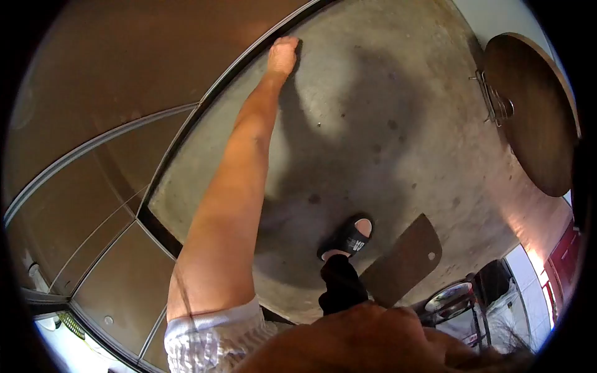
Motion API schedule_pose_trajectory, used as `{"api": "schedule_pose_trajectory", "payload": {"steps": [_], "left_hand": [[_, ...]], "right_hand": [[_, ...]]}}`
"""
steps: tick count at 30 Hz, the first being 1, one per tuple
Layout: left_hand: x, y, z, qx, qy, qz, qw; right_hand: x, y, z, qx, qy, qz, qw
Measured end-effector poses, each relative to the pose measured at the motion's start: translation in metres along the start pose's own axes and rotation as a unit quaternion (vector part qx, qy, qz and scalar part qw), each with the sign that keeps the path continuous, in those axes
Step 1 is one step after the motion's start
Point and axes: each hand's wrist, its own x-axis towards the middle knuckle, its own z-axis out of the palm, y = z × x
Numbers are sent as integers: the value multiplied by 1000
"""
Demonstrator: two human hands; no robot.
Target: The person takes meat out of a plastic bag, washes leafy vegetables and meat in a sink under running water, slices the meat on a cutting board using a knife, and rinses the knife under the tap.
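My left arm stretches far forward, and my left hand [283,56] is closed near the lower edge of the brown cabinet [118,56]. What its fingers hold, if anything, I cannot make out. Close to the camera at the bottom, my right hand [379,332] is closed and large in view. From it a broad, dark grey cleaver [403,258] extends over the floor, with a small hole near the blade's far corner. The handle is hidden by my fingers.
Below lies a stained concrete floor [373,149], with my foot in a black slipper [352,239]. A round brown board [535,115] leans at the right wall, a wire rack [494,102] beside it. At lower right stands a dark metal rack [463,320] with items.
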Motion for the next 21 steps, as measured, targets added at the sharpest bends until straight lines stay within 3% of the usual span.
{"api": "schedule_pose_trajectory", "payload": {"steps": [3,4,5,7,9,11,12,14,15,17,19,21], "left_hand": [[-16,10,-9,-36,-14,-47,998],[-29,14,-15,-157,-19,-200,967],[-44,20,-26,-271,-25,-347,897],[-80,38,-69,-523,24,-437,732],[-113,46,-120,-647,24,-459,609],[-137,51,-177,-689,12,-466,555],[-140,54,-206,-687,13,-464,559],[-136,68,-273,-700,24,-545,461],[-130,79,-305,-701,31,-540,465],[-110,103,-370,-798,26,-479,365],[-83,128,-435,-847,4,-415,333],[-59,150,-494,-855,20,-408,319]], "right_hand": [[-7,-2,19,2,18,-4,1000],[-7,-4,24,3,23,-7,1000],[-5,-3,21,27,-3,55,998],[-5,3,26,54,-31,121,991],[-5,17,42,-23,36,63,997],[0,29,43,-19,5,66,998],[5,37,47,-16,21,71,997],[4,60,42,-17,33,79,996],[9,75,36,-38,25,64,997],[13,102,33,-63,1,45,997],[6,123,25,-125,34,-38,991],[-17,122,22,-183,13,-70,981]]}}
